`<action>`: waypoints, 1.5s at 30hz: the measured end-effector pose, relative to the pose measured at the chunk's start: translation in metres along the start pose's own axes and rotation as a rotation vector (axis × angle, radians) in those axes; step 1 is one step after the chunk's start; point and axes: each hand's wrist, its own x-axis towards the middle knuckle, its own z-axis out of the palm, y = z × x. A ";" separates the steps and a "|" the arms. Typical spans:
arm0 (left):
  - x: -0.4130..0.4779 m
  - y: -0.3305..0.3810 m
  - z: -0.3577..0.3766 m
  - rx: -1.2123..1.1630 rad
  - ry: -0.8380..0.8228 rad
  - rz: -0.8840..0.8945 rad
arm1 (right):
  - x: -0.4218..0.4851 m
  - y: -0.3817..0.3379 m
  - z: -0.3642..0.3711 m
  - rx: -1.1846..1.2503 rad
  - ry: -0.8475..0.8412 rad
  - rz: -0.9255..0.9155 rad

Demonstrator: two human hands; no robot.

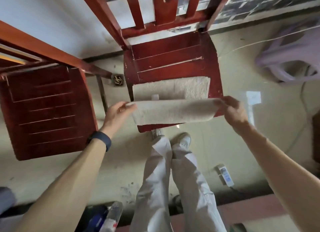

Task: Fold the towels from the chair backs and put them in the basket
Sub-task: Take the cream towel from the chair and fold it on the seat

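The towel (pixel 173 110) lies on the front part of the seat of a red wooden chair (pixel 173 58); its far part rests flat on the slats, and its near part is lifted off the seat and stretched in a band between the two hands; a small white tag shows where the flat part meets the lifted part.

The left hand (pixel 116 114) pinches the left end of the lifted band, thumb and fingertips closed on the cloth, the other fingers curled in; a dark wristband (pixel 102 140) sits on that wrist. The right hand (pixel 233 110) pinches the right end in the same way, fingers bent down over the edge; both hands hold nothing but the towel.

A second red chair (pixel 46 110) stands just beside the first, to the left, its seat bare. The person stands close to the front of the first chair, in pale trousers (pixel 173 188) and light shoes (pixel 183 140), on a pale floor (pixel 259 127); a white power strip (pixel 225 176) lies on the floor near the right foot; a small drain (pixel 118 80) sits between the chairs. A pale purple plastic object (pixel 294 58) stands at the right, well apart from the chair; it is too blurred to tell what it is.
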 end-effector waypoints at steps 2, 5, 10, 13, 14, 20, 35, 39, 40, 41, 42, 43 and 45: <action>0.024 0.005 0.005 -0.094 0.037 0.012 | 0.025 -0.005 0.011 0.066 0.050 0.013; 0.058 0.006 0.018 -0.140 0.119 -0.003 | 0.059 -0.004 0.035 0.011 0.140 -0.032; 0.094 -0.003 0.034 -0.002 0.124 0.041 | 0.106 0.002 0.062 -0.103 0.281 -0.038; 0.104 -0.008 0.039 0.120 0.155 0.038 | 0.120 0.005 0.067 -0.177 0.305 -0.023; 0.106 -0.009 0.041 0.164 0.177 0.047 | 0.121 0.005 0.068 -0.184 0.312 -0.027; 0.106 -0.003 0.050 0.320 0.298 0.116 | 0.124 0.006 0.078 -0.198 0.372 -0.119; 0.081 -0.061 0.121 1.060 0.275 0.701 | 0.073 0.044 0.138 -0.967 0.148 -0.603; 0.108 -0.048 0.104 1.117 0.224 0.824 | 0.101 0.050 0.107 -0.959 0.276 -0.492; 0.115 -0.035 0.101 1.135 0.217 0.850 | 0.099 0.050 0.104 -0.952 0.286 -0.465; 0.123 -0.020 0.100 1.165 0.201 0.878 | 0.093 0.051 0.101 -0.946 0.287 -0.428; 0.132 -0.001 0.098 1.204 0.176 0.909 | 0.083 0.052 0.100 -0.934 0.285 -0.377; 0.141 0.020 0.097 1.248 0.149 0.944 | 0.070 0.054 0.100 -0.915 0.279 -0.312; 0.154 0.066 0.101 1.325 0.112 1.018 | 0.034 0.063 0.106 -0.891 0.269 -0.200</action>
